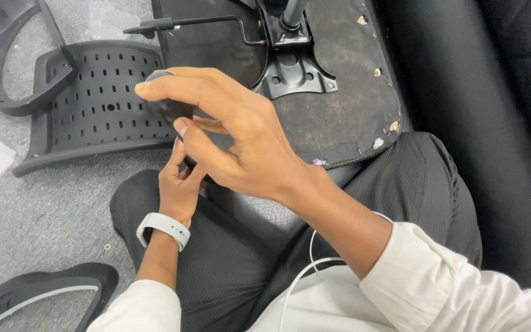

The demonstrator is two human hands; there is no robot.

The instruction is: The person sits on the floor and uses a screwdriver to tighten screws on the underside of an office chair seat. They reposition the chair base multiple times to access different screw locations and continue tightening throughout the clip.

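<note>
right hand [241,144] pinching a small dark part [166,106], left hand [178,184] fingering beneath it, just beside the upturned chair seat [339,104]; fitting seemingly underway, alignment needed next.

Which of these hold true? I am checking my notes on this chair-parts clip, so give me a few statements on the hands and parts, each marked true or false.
1. The right hand grips a dark rounded part. True.
2. The left hand wears a glove. False: it is bare, with a white wristband on the wrist.
3. A perforated black backrest panel lies on the grey carpet. True.
4. The seat base stands upright on wheels. False: it lies underside up, its metal bracket showing.
5. The person wears dark striped trousers. True.
</note>
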